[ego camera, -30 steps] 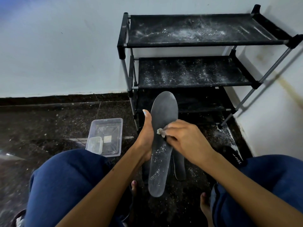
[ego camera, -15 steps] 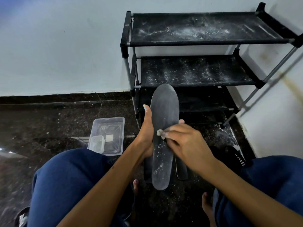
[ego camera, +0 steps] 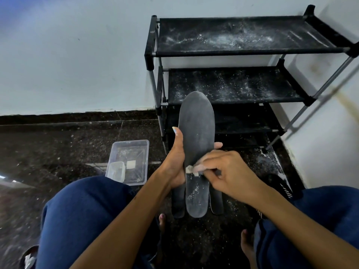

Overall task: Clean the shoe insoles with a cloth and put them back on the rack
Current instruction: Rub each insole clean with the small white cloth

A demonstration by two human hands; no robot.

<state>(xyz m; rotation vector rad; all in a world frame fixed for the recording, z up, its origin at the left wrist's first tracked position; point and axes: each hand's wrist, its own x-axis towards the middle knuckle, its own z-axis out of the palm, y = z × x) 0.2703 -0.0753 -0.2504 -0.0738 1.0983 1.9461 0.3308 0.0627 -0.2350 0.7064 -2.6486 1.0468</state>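
Before the rack [ego camera: 252,51], the left hand [ego camera: 175,162] grips the insole [ego camera: 197,136] by its edges, thumb up one side and fingertips curled round the other. The right hand [ego camera: 225,171] pinches a small cloth [ego camera: 191,169] against the insole's middle. Wiping seems to be the step in hand: the toe half toward the rack looks clean, the heel half away from it is speckled white, so the next strokes should run that way. More insoles [ego camera: 215,200] lie just behind it. Left of the rack sits a tub [ego camera: 134,152]; the rack's shelves are dusty but hold nothing, leaving room.
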